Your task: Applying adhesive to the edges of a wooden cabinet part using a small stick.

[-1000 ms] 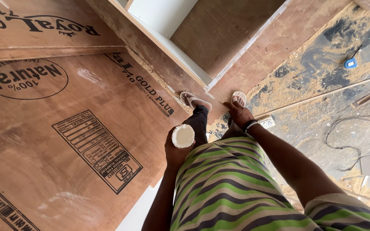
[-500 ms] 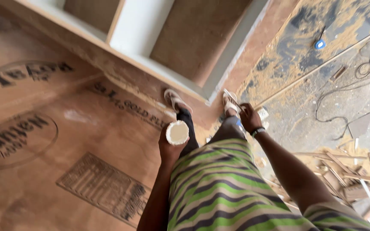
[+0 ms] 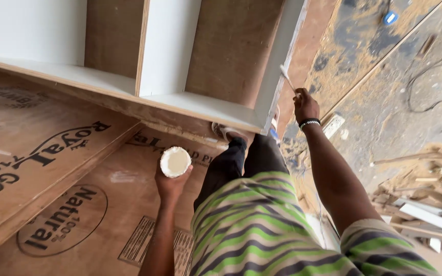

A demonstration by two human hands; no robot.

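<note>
My left hand (image 3: 171, 182) holds a small round cup (image 3: 175, 162) filled with off-white paste, out over the brown plywood sheets. My right hand (image 3: 305, 105) grips a thin flat stick (image 3: 287, 78) whose tip touches the white front edge of a wooden cabinet (image 3: 277, 66). The cabinet lies on its side, with white dividers and brown back panels. A beaded band sits on my right wrist. I wear a green and purple striped shirt and dark trousers.
Printed plywood sheets (image 3: 52, 168) are stacked at the left. Sawdust covers the floor (image 3: 384, 102) at the right, with cables and a small blue object (image 3: 391, 18) far off. Wood offcuts (image 3: 425, 199) pile up at the right edge.
The view has swung up toward the cabinet. My right hand has risen from near my feet to the cabinet's front edge with the stick. The cup stays in my left hand.
</note>
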